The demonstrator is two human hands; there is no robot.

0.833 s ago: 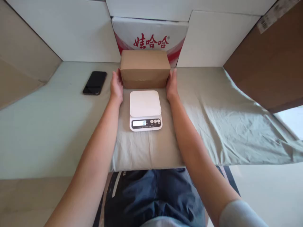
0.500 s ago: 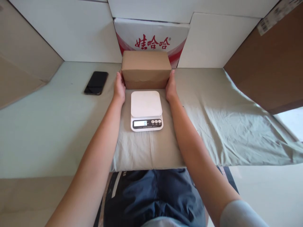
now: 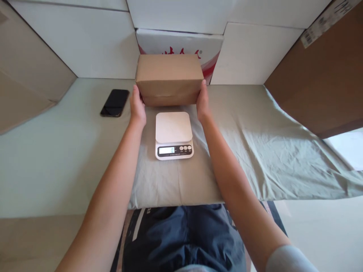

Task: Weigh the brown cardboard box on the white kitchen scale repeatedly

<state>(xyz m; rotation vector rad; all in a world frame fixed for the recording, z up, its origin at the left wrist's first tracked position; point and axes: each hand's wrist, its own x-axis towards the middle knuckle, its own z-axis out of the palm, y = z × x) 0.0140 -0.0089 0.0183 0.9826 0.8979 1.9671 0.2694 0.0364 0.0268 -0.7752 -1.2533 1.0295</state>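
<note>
A plain brown cardboard box [image 3: 168, 77] is held between my two hands, just behind a white digital kitchen scale [image 3: 173, 135]. My left hand [image 3: 137, 107] presses its left side and my right hand [image 3: 203, 102] presses its right side. The box looks raised a little off the grey-green cloth [image 3: 255, 151]. The scale sits on the cloth right in front of the box, its display lit, its platform bare.
A black phone [image 3: 114, 102] lies on the surface to the left. A white carton with red print [image 3: 210, 49] stands behind the box. White panels form the back wall, and brown cardboard [image 3: 320, 79] leans at the right.
Both hands have closed in on the box's sides and lifted it slightly; it now hides most of the red print behind it.
</note>
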